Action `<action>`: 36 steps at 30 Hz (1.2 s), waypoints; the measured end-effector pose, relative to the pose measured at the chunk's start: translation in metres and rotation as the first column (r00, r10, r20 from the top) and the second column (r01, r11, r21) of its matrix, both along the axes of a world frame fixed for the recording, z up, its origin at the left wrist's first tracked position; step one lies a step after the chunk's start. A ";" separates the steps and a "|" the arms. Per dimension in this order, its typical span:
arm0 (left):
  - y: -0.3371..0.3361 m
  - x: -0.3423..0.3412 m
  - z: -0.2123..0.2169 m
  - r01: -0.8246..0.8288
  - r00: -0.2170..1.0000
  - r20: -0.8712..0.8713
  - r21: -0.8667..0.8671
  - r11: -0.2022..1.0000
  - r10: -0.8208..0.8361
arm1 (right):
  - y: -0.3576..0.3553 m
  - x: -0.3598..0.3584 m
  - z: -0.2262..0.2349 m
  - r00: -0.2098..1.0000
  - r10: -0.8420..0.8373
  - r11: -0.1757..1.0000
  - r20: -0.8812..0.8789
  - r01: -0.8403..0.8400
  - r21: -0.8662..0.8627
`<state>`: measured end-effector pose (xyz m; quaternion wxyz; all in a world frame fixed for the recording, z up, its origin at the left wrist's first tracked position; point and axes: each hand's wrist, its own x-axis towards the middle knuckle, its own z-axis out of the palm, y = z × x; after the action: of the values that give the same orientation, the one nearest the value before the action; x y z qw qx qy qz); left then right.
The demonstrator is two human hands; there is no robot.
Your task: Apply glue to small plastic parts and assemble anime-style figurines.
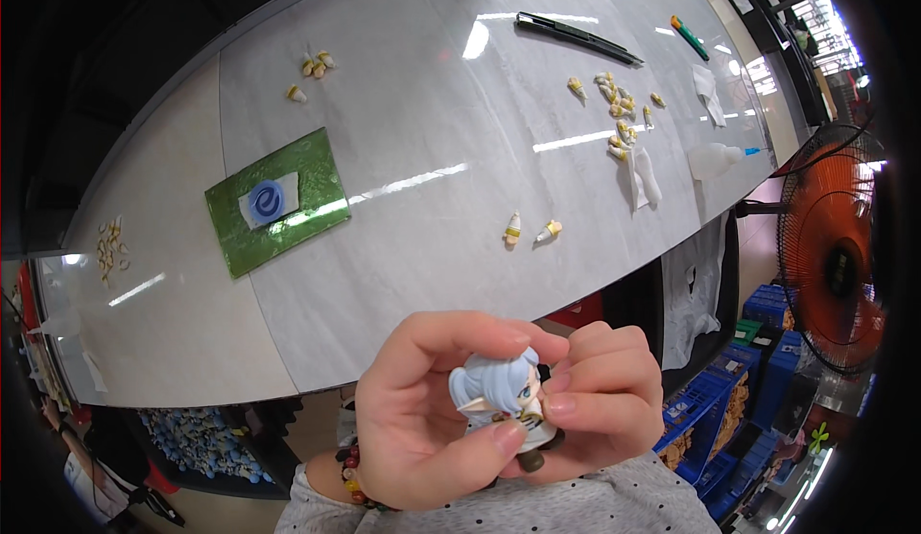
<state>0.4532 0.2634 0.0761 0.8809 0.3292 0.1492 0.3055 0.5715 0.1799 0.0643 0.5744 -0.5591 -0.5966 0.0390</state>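
Both hands, left hand (422, 419) & right hand (600, 390), gripping blue-haired figurine (504, 395); green mat (278, 203) w/ blue round label.

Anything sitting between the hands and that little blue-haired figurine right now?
Nothing visible. Both hands already hold the figurine: the left hand wraps it from the left with fingers over its head, and the right hand presses against its right side. The small parts lie apart on the table.

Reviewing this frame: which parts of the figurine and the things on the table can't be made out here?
- Head view: small figurine, body and legs covered by left hand and right hand; only the pale blue hair shows clearly.
- Small cream pieces on the grey table: too small to identify.
- Orange fan: blurred by the fisheye rim.
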 end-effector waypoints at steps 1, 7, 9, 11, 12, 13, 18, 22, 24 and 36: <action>0.000 0.000 0.000 0.007 1.000 -0.006 0.000 1.000 -0.007 | 0.000 0.000 -0.001 1.000 -0.005 1.000 0.005 0.005 0.002; 0.002 0.001 0.002 0.019 1.000 -0.019 0.010 1.000 -0.019 | -0.002 -0.001 0.000 1.000 -0.010 1.000 -0.020 0.010 -0.012; 0.002 0.002 0.002 0.023 1.000 -0.020 0.026 0.999 -0.023 | -0.002 -0.001 0.000 1.000 -0.012 1.000 -0.027 0.012 -0.014; 0.002 0.002 0.001 0.021 1.000 -0.001 0.048 0.999 -0.021 | -0.003 -0.001 -0.001 0.999 -0.014 1.000 -0.033 0.014 -0.017; 0.002 0.002 0.000 0.021 1.000 -0.001 0.047 0.999 -0.021 | -0.003 0.000 0.000 0.999 -0.011 1.000 -0.033 0.010 -0.022; 0.002 0.003 0.000 0.016 1.000 0.013 0.063 0.998 -0.017 | -0.003 0.000 0.000 0.999 -0.007 1.000 -0.034 0.006 -0.028; 0.005 0.003 0.005 0.094 0.995 0.007 0.087 0.992 -0.095 | -0.008 0.011 0.003 0.991 0.081 0.995 -0.110 -0.087 -0.051; 0.002 0.004 0.002 0.064 0.998 -0.008 0.107 0.992 -0.064 | -0.009 0.009 -0.003 0.943 0.147 0.989 -0.299 -0.150 0.014; 0.003 0.003 0.001 0.077 0.997 -0.010 0.084 0.993 -0.077 | -0.008 0.005 -0.007 0.924 0.151 0.988 -0.351 -0.152 0.025; -0.001 0.004 0.007 0.006 0.997 -0.073 0.029 1.000 -0.004 | -0.009 0.016 0.001 0.954 0.201 0.977 -0.222 -0.210 -0.020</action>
<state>0.4571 0.2620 0.0830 0.8708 0.3534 0.1760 0.2930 0.5874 0.1714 0.0653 0.6173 -0.4986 -0.5836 0.1726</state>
